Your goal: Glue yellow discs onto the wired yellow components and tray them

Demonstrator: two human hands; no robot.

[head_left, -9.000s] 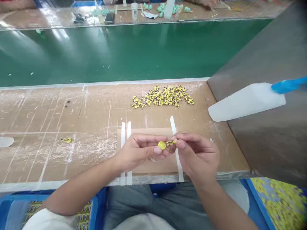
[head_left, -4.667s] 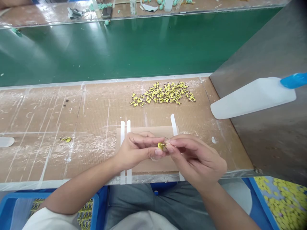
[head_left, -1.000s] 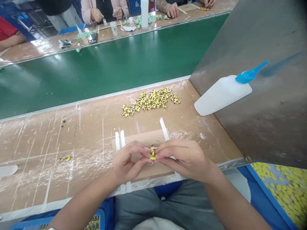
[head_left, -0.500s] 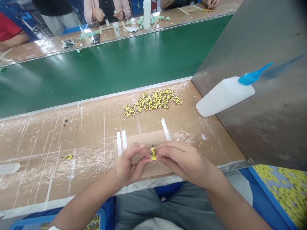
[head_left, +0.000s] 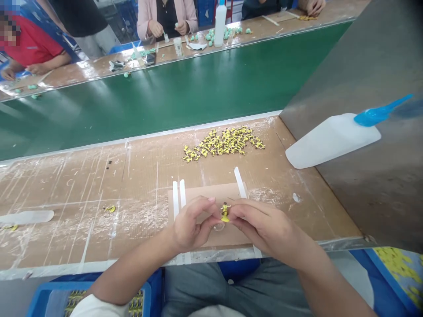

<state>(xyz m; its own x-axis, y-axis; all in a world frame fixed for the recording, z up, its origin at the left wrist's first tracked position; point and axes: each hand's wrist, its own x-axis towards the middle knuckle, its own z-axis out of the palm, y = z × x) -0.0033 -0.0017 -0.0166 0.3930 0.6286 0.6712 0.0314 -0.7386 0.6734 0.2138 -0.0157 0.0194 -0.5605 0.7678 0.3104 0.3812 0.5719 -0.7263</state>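
Observation:
A tiny yellow-and-dark figurine stands upright on a round yellow base, between my fingertips over the cardboard sheet. My left hand is closed, its thumb and fingertips pinching at the left edge of figurine and base. From the other side my right hand pinches the same piece, index finger by the figure and thumb low by the base. Just below the fingertips, a small clear round item shows on the cardboard sheet. Beyond the hands lies a pile of similar yellow figurines.
A white bottle with a blue nozzle leans at the metal panel. One yellow piece lies left. Blue bins of pieces stand below. Across the green belt, people handle small parts at another bench.
My view has swung left, so everything sits farther right in the picture and more of a person in red shows. Both hands still pinch the figurine in nearly the same pose.

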